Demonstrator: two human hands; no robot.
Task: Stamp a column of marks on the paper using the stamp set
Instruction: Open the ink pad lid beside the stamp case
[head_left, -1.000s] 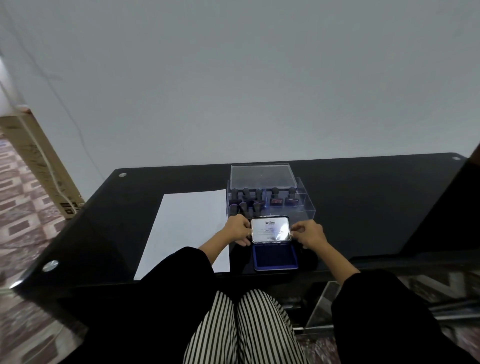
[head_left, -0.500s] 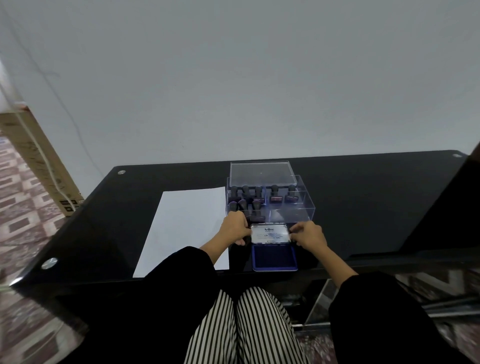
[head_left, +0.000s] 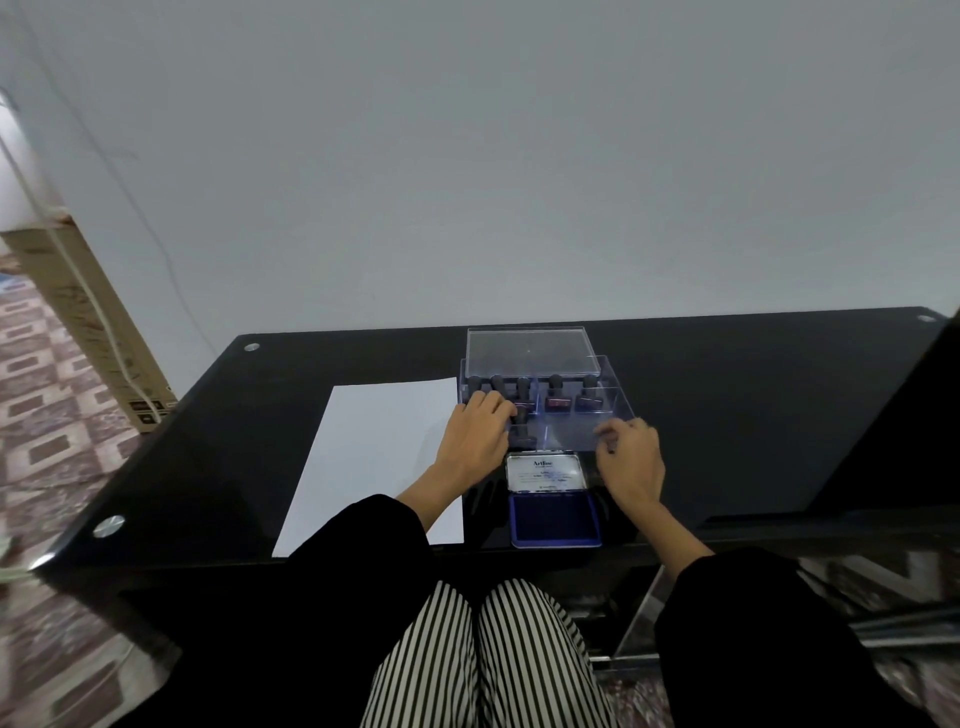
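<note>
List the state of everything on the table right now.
Ink pad: open, lid folded back flat.
Stamp box: open, stamps inside.
Box lid: off, at the box's far side.
Paper: flat, unmarked.
Left hand: over the stamps, grip unclear.
Right hand: loosely curled at the box front, holding nothing.

"Artline" on ink pad lid (head_left: 545, 471), smaller print unreadable

The paper (head_left: 374, 457) is white, the surface (head_left: 753, 415) glossy black, the ink pad (head_left: 555, 519) deep blue with a white-labelled lid (head_left: 545, 472). My sleeves (head_left: 363, 561) are black, my trousers (head_left: 498, 660) black-and-white striped.
</note>
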